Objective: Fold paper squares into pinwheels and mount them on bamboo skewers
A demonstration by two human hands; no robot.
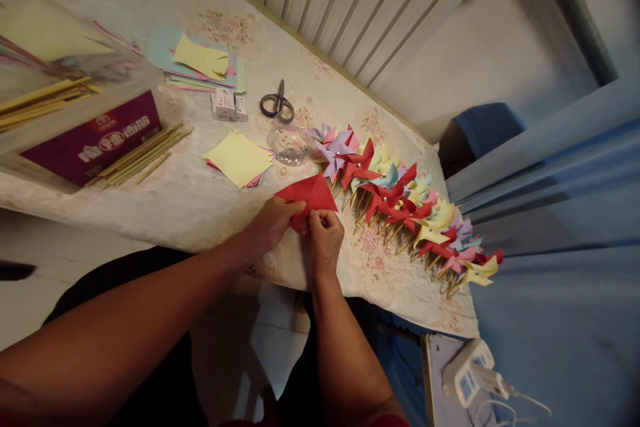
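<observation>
A square of red paper (314, 191) with slits is held up near the front edge of the table. My left hand (276, 219) grips its left side, the thumb lying on top. At the lower corner, the fingers of my right hand (326, 230) pinch the same paper; whether a pin or anything else small is between them is hidden. Just beyond the paper lies a clear bag of small metal pins (291, 147). To its left is a stack of paper squares (240, 159), yellow on top.
Finished paper pinwheels (400, 200) on sticks lie in a long row at the right. Scissors (278, 104), small white boxes (229, 105) and coloured paper sheets (200, 60) lie farther back. Thin sticks (137, 159) rest by a plastic box (95, 140). A power strip (470, 373) sits lower right.
</observation>
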